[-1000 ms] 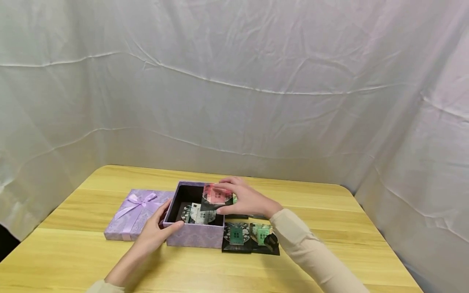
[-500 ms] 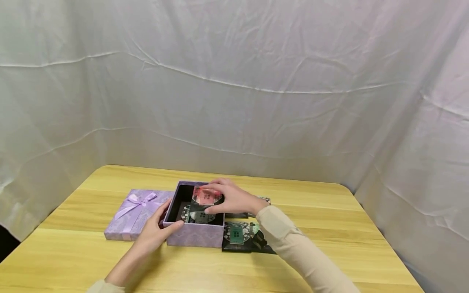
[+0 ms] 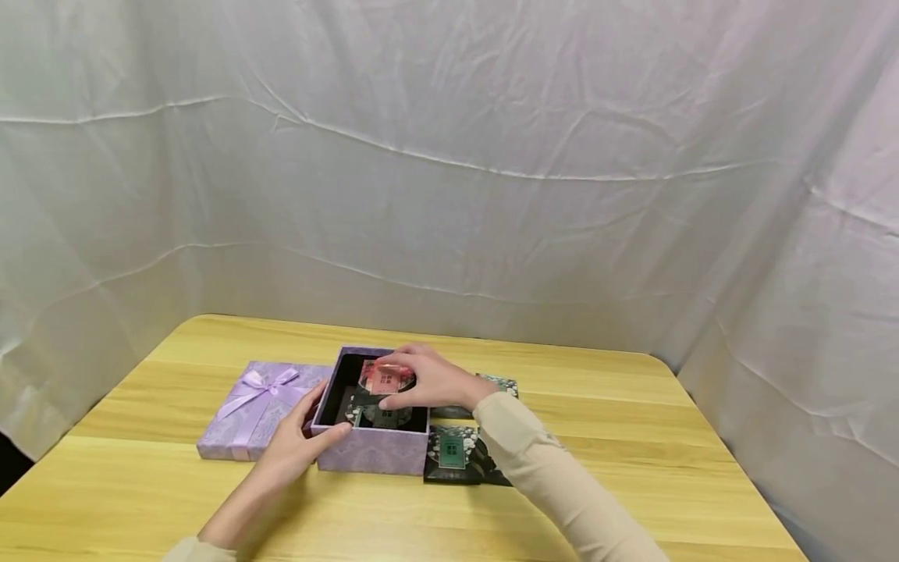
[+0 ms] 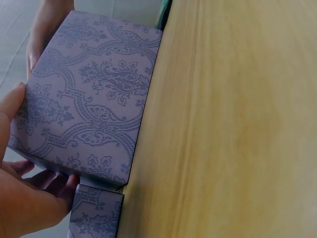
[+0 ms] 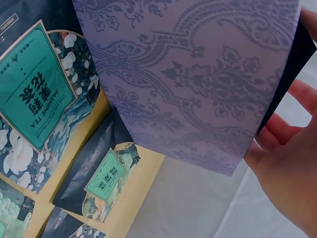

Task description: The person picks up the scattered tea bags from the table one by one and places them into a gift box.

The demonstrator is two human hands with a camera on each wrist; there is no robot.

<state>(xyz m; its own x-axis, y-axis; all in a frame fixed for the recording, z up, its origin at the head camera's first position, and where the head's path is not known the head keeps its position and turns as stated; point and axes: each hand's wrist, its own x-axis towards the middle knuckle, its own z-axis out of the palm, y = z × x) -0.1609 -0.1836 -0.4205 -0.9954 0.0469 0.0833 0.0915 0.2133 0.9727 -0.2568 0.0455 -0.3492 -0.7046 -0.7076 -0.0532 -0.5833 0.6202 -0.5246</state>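
The person's right arm, in a beige sleeve (image 3: 555,484), slanted in from the lower right, and the right hand (image 3: 430,382) arched palm down over the open purple box (image 3: 372,453), its wrist beyond the box's right wall. The thumb lay toward the near side and the other fingers toward the far side of a red-labelled packet (image 3: 385,380), and they seemed to hold it by its edges; in the right wrist view the wall hid most of that grip. The packet lay between those fingers, inside the box, above other dark packets (image 3: 393,418).

The left hand (image 3: 293,443) held the box at its near left corner, the thumb along the front rim and the other fingers bent against the left wall.

Just left of the box, the lid (image 3: 218,433) with its lilac bow (image 3: 272,386) lay on the bench (image 3: 379,515). To the right lay green-labelled packets, one marked jasmine tea (image 5: 37,87), some partly covered by the right forearm in the head view.
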